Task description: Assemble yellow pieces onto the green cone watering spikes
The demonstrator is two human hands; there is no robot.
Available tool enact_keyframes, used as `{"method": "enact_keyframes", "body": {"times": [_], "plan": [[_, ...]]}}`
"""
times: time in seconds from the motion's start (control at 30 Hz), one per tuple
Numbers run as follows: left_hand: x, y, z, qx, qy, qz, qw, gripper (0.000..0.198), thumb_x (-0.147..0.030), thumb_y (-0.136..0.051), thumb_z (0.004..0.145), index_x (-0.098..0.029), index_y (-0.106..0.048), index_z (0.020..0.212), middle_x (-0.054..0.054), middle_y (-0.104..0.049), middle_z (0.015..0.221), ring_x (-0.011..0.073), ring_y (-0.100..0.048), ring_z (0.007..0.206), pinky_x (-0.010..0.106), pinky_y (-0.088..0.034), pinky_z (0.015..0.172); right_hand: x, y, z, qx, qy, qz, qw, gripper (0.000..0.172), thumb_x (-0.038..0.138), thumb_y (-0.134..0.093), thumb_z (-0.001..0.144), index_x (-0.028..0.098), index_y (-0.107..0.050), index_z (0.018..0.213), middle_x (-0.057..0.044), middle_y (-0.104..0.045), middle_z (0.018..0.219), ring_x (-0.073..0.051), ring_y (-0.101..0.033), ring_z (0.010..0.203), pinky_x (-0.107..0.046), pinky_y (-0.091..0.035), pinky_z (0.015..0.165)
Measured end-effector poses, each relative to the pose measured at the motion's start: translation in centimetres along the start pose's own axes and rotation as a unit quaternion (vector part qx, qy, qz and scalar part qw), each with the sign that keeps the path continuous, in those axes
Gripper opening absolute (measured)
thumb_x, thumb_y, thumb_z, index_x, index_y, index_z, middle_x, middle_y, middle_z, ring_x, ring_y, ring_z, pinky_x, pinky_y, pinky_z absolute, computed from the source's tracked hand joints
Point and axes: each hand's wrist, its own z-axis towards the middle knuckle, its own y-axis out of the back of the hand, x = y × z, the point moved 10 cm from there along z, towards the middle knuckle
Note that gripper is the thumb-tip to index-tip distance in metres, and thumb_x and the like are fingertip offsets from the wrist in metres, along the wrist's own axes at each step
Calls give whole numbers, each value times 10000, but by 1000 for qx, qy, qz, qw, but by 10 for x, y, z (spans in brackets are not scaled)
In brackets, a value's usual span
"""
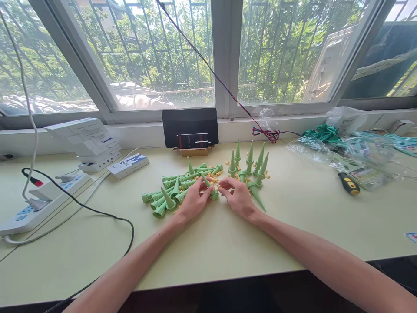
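Observation:
My left hand (195, 200) is closed around a green plastic spike (214, 195), whose pointed end leans up to the left. Close on its right, my right hand (239, 198) pinches at a small yellow piece (216, 186) beside that spike; the fingertips hide most of it. Left of the hands lies a pile of green tubes (159, 211) with several cones (168, 200) and small yellow valves (195, 178) among them. Behind my right hand stand several green spikes (249, 158) fitted with yellow valves, points up. One more spike (257, 196) lies on its side near my right wrist.
A tablet (190, 124) with a phone (193, 141) before it leans at the window. White boxes (97, 143) and a power strip (42, 204) with cables stand left. Plastic bags (352, 148) and a yellow-black screwdriver handle (349, 183) lie right.

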Motion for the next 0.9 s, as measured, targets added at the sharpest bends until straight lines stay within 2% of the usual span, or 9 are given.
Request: {"method": "enact_keyframes", "body": {"times": [0.37, 0.67, 0.9], "plan": [[0, -2, -2, 12, -2, -4, 1000, 325, -439, -575, 904, -184, -562, 1104, 43, -620, 899, 175, -612, 757, 321, -586, 654, -4, -1, 0, 12, -43, 31, 999, 95, 277, -625, 807, 188, -644, 835, -40, -683, 810, -127, -562, 498, -294, -490, 512], [-3, -4, -2, 23, -9, 7, 1000, 262, -426, -563, 919, -185, -579, 1022, 39, -632, 884, 158, -606, 706, 304, -563, 659, -7, 2, 0, 8, -65, 29, 997, 134, 301, -645, 789, 182, -652, 852, -42, -674, 775, -143, -558, 517, -302, -474, 512], [-2, -3, -2, 22, -15, 32, 999, 243, -411, -550, 926, -188, -584, 1017, 29, -639, 857, 157, -609, 709, 301, -553, 679, -6, 3, -2, 25, -99, 21, 995, 213, 308, -637, 799, 179, -645, 967, -27, -665, 762, -139, -549, 521, -294, -476, 534]]}}
